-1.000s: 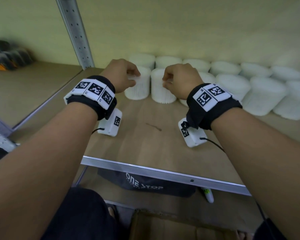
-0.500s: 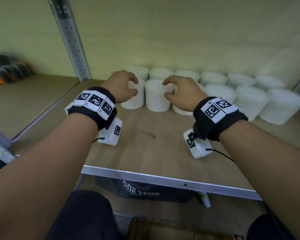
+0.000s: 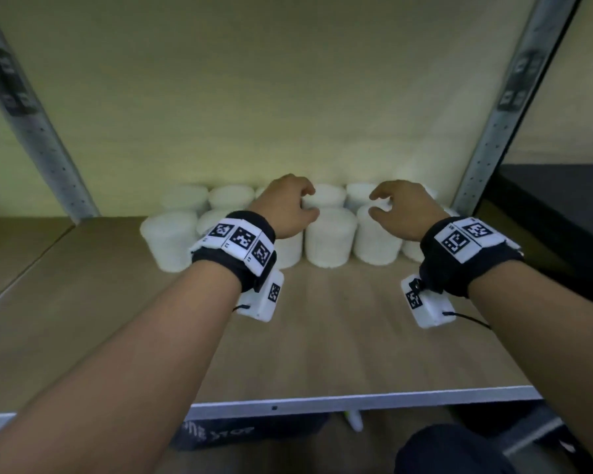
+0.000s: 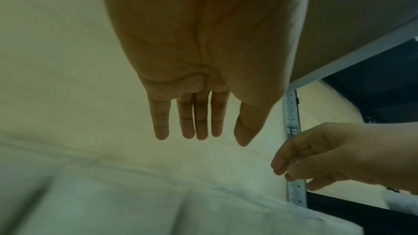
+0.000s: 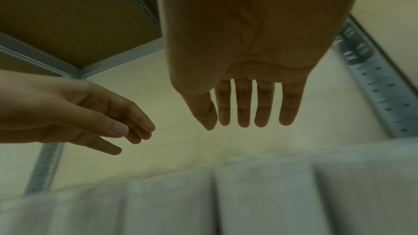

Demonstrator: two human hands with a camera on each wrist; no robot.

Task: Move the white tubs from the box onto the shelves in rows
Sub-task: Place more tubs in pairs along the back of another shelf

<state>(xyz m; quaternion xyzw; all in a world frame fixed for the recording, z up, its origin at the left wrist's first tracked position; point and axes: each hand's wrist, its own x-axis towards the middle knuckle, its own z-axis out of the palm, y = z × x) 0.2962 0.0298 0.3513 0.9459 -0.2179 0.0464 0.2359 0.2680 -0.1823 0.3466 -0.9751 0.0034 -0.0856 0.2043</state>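
Observation:
White ribbed tubs (image 3: 329,241) stand in two rows at the back of the wooden shelf (image 3: 322,336), with the back row (image 3: 324,196) against the wall. My left hand (image 3: 310,201) hovers over the front row, fingers relaxed and holding nothing. My right hand (image 3: 377,205) hovers beside it over another front tub, also empty. In the left wrist view the left hand (image 4: 214,138) has straight fingers above blurred tubs (image 4: 158,212). The right wrist view shows the right hand (image 5: 228,124) the same way over tubs (image 5: 260,194).
Perforated metal uprights stand at the shelf's left (image 3: 38,138) and right (image 3: 493,131). A metal rail (image 3: 322,403) edges the shelf front. A dark bag with white lettering (image 3: 220,434) lies under the shelf. Bare board lies between the tubs and the rail.
Both hands have let go of the two front-row tubs they held, opened their fingers and lifted. They now hover further right along the row.

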